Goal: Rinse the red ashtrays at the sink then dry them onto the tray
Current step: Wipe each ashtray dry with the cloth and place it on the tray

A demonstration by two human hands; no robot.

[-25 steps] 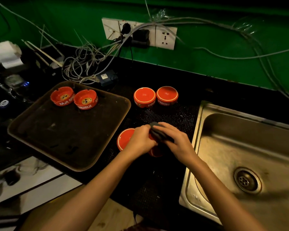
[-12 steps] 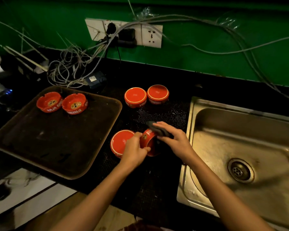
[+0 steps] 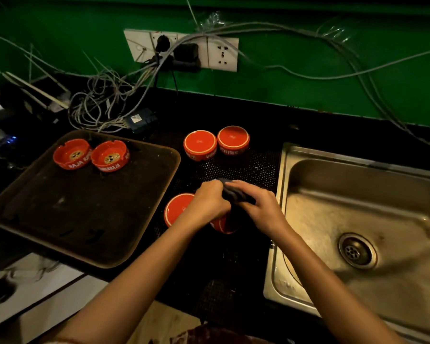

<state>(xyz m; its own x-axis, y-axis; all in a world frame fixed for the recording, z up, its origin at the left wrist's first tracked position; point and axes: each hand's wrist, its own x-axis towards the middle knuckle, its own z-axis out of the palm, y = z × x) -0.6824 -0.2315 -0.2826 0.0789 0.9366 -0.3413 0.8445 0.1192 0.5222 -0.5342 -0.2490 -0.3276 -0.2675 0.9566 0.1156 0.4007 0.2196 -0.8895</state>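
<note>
My left hand (image 3: 210,203) grips a red ashtray (image 3: 222,225) held on edge over the black mat, mostly hidden by both hands. My right hand (image 3: 261,207) holds a dark cloth (image 3: 230,191) against it. Another ashtray (image 3: 176,207) lies upside down just left of my hands. Two more upside-down ashtrays (image 3: 200,144) (image 3: 233,140) sit at the back of the mat. Two ashtrays (image 3: 72,153) (image 3: 110,155) stand upright at the far end of the brown tray (image 3: 144,234).
The steel sink (image 3: 358,219) with its drain (image 3: 357,251) lies to the right. A tangle of cables (image 3: 97,108) and a black adapter (image 3: 140,119) sit behind the tray, under a wall socket strip (image 3: 181,50) on the green wall.
My left hand has moved back over the top of the held ashtray, covering it again, while my right hand keeps the cloth on it. The view shifted slightly.
</note>
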